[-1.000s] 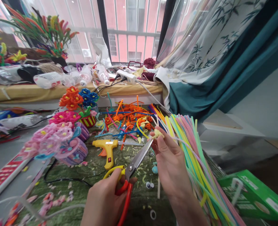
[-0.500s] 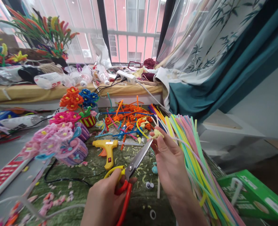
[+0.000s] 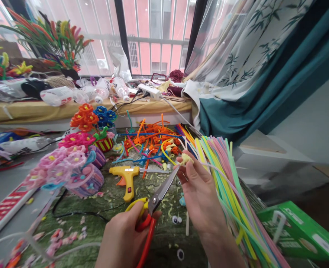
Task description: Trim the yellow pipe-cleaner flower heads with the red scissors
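Note:
My left hand (image 3: 125, 234) grips a pair of scissors (image 3: 164, 188) with one yellow and one red handle. The blades look closed or nearly so, and their tip points up and right to my right hand (image 3: 199, 193). Between the fingertips of that hand sits a small pale yellow fuzzy piece (image 3: 186, 159), just beside the scissor tip. Whether the tip touches it, I cannot tell. Under the blades, pale yellow trimmings (image 3: 168, 214) are scattered on the green mat. Two googly eyes (image 3: 177, 220) (image 3: 180, 254) lie below my right hand.
A yellow glue gun (image 3: 127, 180) lies left of the blades. Behind it spread orange fuzzy pieces (image 3: 153, 136). Long pastel pipe cleaners (image 3: 222, 160) run along the right, near a green box (image 3: 300, 230). Pipe-cleaner flowers (image 3: 66, 163) and a white power strip (image 3: 149, 91) are also in view.
The scissors have shifted very slightly down and left at the tip. Both hands keep their hold, and everything else looks the same.

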`<state>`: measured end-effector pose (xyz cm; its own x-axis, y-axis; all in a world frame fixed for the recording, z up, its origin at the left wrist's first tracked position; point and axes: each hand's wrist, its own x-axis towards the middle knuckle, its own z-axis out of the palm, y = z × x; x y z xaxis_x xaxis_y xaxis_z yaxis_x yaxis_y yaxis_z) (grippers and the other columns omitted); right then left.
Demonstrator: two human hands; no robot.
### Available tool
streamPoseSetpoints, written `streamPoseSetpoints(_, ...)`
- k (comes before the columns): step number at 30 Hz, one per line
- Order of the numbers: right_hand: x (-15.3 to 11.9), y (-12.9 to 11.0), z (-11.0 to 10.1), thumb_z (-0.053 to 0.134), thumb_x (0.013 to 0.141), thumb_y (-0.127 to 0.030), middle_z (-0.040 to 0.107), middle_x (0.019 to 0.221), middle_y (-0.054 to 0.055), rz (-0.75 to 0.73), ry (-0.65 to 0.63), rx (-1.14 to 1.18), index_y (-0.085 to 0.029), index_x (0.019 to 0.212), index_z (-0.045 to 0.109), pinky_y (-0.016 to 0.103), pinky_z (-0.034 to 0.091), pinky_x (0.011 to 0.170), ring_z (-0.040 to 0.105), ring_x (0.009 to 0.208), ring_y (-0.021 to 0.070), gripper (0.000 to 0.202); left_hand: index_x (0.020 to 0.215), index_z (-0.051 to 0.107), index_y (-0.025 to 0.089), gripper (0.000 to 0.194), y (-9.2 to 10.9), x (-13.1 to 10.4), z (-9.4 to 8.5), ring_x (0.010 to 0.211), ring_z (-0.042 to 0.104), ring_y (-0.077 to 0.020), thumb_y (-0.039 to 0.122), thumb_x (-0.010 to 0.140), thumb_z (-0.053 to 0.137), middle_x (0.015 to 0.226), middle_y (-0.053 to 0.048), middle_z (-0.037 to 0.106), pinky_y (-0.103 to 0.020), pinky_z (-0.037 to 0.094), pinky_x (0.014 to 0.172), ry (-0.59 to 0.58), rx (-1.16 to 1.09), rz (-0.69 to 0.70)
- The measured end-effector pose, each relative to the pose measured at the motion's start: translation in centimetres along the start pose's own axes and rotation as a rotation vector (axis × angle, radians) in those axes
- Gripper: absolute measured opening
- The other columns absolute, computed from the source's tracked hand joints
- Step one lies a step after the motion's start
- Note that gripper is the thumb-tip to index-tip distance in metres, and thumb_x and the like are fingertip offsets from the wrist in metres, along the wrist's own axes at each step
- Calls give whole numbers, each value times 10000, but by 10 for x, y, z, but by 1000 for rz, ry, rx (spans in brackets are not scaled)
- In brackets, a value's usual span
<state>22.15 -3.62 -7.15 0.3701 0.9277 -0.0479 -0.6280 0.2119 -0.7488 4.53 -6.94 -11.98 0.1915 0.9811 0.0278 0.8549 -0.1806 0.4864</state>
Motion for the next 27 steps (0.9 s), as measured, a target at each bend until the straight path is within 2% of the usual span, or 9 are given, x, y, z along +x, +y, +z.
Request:
streamPoseSetpoints(4,1,2,1,891,635,-396,787,892,-24,-19,12,-16,-325,850,822,324,492,806,641,789,143,236,609,381,237,421,3,0,-1,514,313,-108,538,871,515,529,92,315,-178,290,493,34,-34,5)
streamPoseSetpoints(7,1,3,1,883,646,-395,787,899,-12,-18,12,-18,-316,859,823,347,488,842,651,810,156,235,586,377,228,431,11,-1,-4,500,376,-98,517,859,542,523,86,389,-181,294,498,154,-63,9)
streamPoseSetpoints(9,2,3,0,867,673,-394,783,892,-6,-17,0,-20,-315,880,822,360,479,870,655,828,165,227,584,423,225,400,17,-3,-6,487,417,-100,492,850,559,519,79,445,-192,302,505,232,-56,-2)
streamPoseSetpoints(12,2,4,-1,858,689,-379,773,891,-12,-28,-3,-20,-317,885,820,356,468,879,640,818,158,209,645,540,225,300,21,-4,-9,479,489,-120,459,823,600,535,69,534,-208,331,522,267,-36,-44)
streamPoseSetpoints(19,3,6,-4,854,700,-357,755,845,-16,-26,0,-17,-310,896,820,325,459,824,584,732,138,204,638,536,250,232,23,-5,-12,605,638,-197,384,768,674,623,30,654,-236,357,549,200,60,-99)
streamPoseSetpoints(23,3,5,-5,860,693,-346,747,805,-18,-17,-7,-1,-301,908,822,302,458,802,577,728,130,223,699,580,244,148,23,-3,-14,661,648,-219,317,753,697,713,8,672,-264,376,593,165,65,-121)
streamPoseSetpoints(27,2,3,-4,854,693,-355,750,825,-16,-34,-2,-18,-309,896,823,317,465,794,573,720,136,211,729,569,249,125,21,-1,-14,724,653,-243,326,744,665,774,-10,665,-281,394,612,102,41,-121)
